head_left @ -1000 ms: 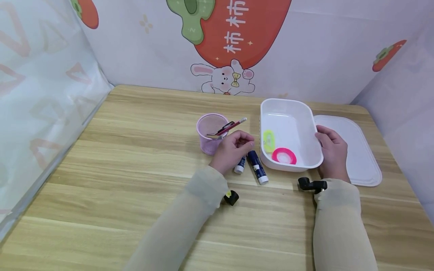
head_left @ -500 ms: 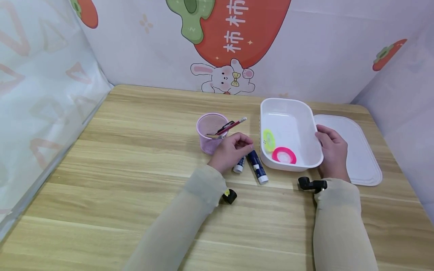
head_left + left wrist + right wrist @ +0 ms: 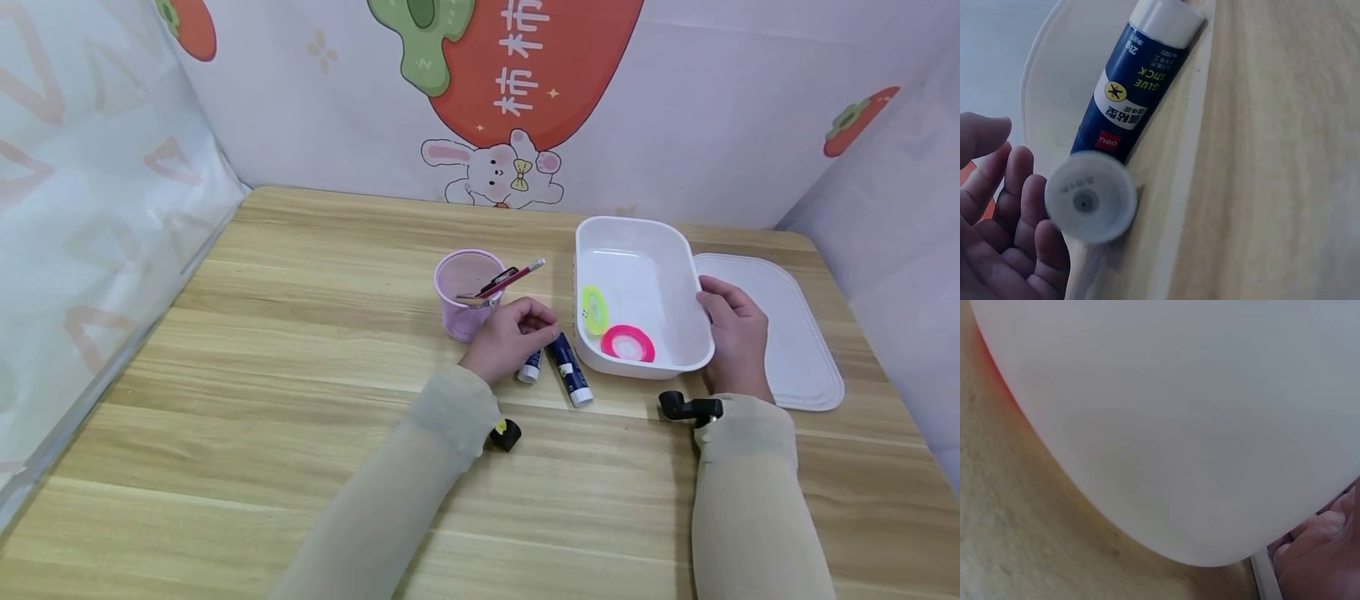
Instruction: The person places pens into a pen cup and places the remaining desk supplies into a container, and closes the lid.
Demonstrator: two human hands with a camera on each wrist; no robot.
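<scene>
My left hand (image 3: 506, 342), fingers loosely curled, is just above two blue glue sticks with white ends. One glue stick (image 3: 529, 367) is partly hidden under the hand; the other glue stick (image 3: 570, 372) lies to its right. In the left wrist view, the white end (image 3: 1091, 197) of one stick sits right beside my fingers (image 3: 1032, 200), and nothing shows between thumb and index. With my right hand (image 3: 738, 342) I grip the right wall of a white plastic box (image 3: 637, 283), thumb over the rim. Inside lie a neon-yellow ring (image 3: 595, 311) and a pink ring with a whitish centre (image 3: 627, 343).
A pink mesh pen cup (image 3: 459, 321) stands left of the glue sticks, holding a red pencil (image 3: 517, 279) and other writing tools. A white lid (image 3: 795, 350) lies flat right of the box. A printed cloth (image 3: 330, 125) rises behind the wooden table (image 3: 262, 350).
My left hand has sunk slightly toward me over the glue sticks. The yellow ring has shifted a little against the box wall. My right hand keeps its grip on the box.
</scene>
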